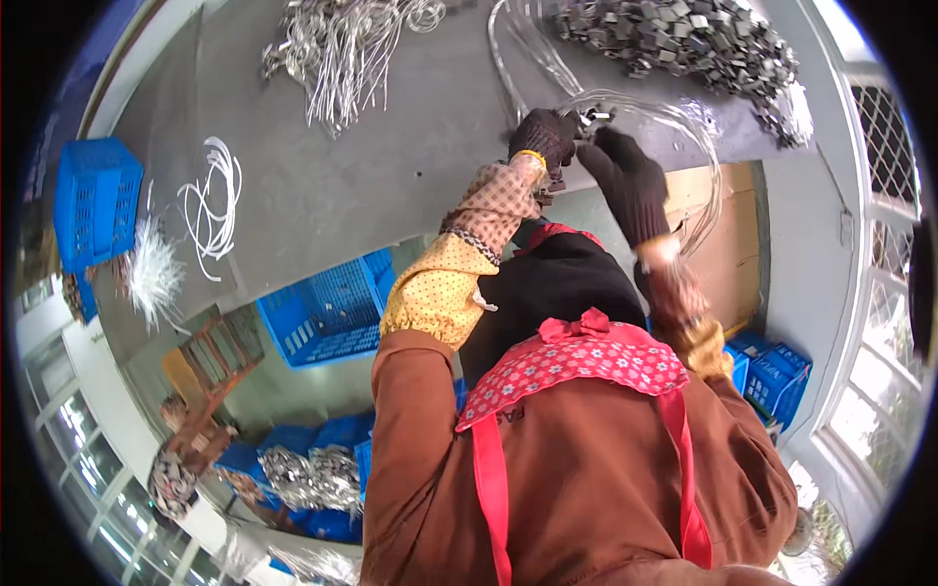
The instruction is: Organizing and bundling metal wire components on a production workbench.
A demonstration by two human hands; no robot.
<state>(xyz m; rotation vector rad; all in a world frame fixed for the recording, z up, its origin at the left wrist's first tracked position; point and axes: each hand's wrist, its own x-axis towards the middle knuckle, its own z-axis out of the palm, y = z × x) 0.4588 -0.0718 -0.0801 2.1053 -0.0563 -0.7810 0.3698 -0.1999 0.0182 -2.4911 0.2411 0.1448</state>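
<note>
My left hand (544, 139), in a dark knitted glove, is closed at the table's near edge beside a small shiny metal part (592, 118). That part lies between my two hands, with my left fingers against it. My right hand (627, 181), also gloved, is just to the right, its fingers drawn together and pointing at the part; what they hold, if anything, is hidden. A bundle of thin clear-white cables (699, 127) curves from behind the part to the right and hangs over the edge. Small dark metal pieces (555, 184) show below my left hand.
On the grey table (322, 186) lie a heap of small metal blocks (694, 44), a tangle of silvery cables (352, 59) and a coiled white cable (217, 205). A blue crate (96, 203) stands far left; another blue crate (327, 308) sits below the edge. A cardboard sheet (738, 234) is at right.
</note>
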